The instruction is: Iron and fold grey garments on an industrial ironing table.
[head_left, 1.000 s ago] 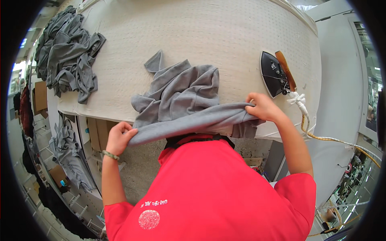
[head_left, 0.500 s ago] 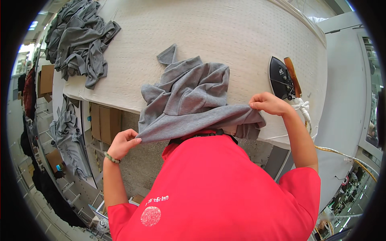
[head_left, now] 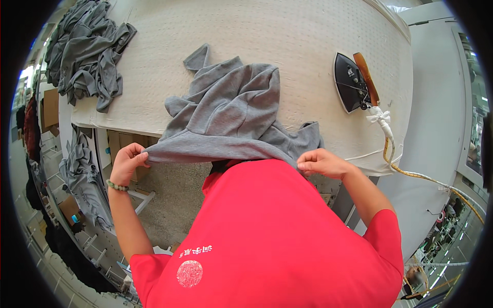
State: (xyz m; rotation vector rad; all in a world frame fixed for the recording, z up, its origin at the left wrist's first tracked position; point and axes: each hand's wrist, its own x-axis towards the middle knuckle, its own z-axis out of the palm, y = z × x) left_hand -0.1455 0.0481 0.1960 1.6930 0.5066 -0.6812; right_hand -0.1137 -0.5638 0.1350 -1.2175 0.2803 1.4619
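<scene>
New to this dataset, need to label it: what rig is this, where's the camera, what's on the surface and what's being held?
No robot here: these are a person's two bare hands. The view comes from a wide fisheye camera worn on the head, looking down, so straight edges bend near the rim and the red shirt is the wearer's own. Picture left is the person's left.

On the pale table lie a crumpled grey garment in the middle, a heap of grey cloth at far left, and an iron at right. The left hand and right hand pinch the garment's near edge, one towards each end, with it stretched between them.
</scene>
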